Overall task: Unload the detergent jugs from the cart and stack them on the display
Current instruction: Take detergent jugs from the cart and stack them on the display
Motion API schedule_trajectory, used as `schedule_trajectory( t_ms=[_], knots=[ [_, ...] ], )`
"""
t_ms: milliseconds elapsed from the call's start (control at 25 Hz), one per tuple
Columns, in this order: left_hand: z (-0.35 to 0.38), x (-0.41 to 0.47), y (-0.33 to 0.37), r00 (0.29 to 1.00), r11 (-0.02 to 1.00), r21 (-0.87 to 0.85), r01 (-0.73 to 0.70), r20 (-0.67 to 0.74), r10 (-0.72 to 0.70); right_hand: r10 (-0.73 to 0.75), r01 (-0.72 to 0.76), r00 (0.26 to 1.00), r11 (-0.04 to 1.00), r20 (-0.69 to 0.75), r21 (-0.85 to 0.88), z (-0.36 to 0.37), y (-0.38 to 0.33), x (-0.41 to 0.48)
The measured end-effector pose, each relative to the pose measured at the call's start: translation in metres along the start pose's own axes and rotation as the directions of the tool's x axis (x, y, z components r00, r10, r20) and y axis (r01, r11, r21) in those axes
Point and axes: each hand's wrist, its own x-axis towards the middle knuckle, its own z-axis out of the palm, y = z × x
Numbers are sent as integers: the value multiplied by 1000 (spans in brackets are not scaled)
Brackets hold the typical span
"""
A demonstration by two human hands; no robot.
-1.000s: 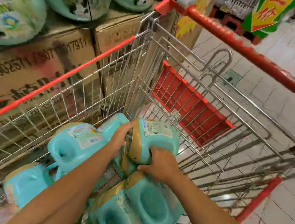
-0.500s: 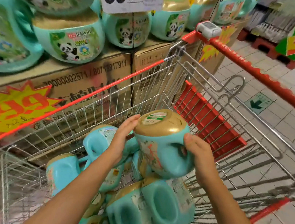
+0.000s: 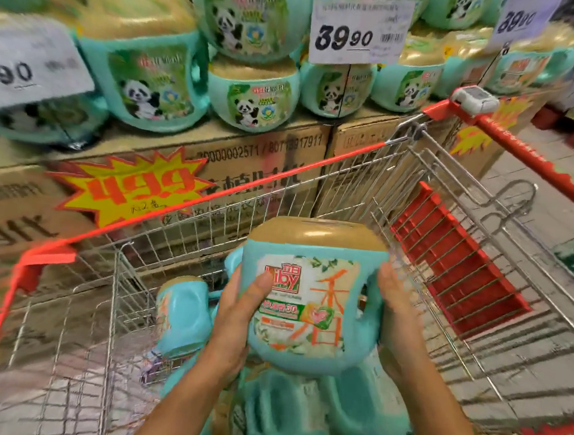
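I hold a teal detergent jug [image 3: 310,294] with a gold cap upright above the wire cart [image 3: 314,199], its label facing me. My left hand [image 3: 241,303] grips its left side with the thumb across the label. My right hand [image 3: 396,315] grips its right side by the handle. More teal jugs [image 3: 185,315] lie on their sides in the cart below. The display [image 3: 251,91] of stacked panda-label jugs stands on cardboard boxes just beyond the cart.
Price cards [image 3: 360,31] reading 39.90 hang in front of the display. A yellow starburst sign [image 3: 133,188] is stuck on the boxes [image 3: 265,167]. The cart's red handle [image 3: 540,165] runs along the right, its red child-seat flap [image 3: 454,261] inside. Tiled floor lies at the right.
Both hands lifted the jug out of the cart pile and turned it upright, label toward me. My view rose toward the display.
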Motion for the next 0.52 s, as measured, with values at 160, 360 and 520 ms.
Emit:
schedule_trajectory(
  t_ms=[160, 360, 520],
  knots=[
    [-29, -27, 6, 983, 996, 10, -89, -160, 89, -51, 72, 994, 972, 98, -225, 23, 24, -12],
    [-69, -87, 11, 897, 983, -19, -185, -413, 161, 35, 56, 924, 972, 380, -227, 73, 44, -21],
    [-109, -150, 28, 796, 948, -4, -317, -544, 264, 136, 13, 819, 967, 557, -254, 131, 67, -53]
  ],
)
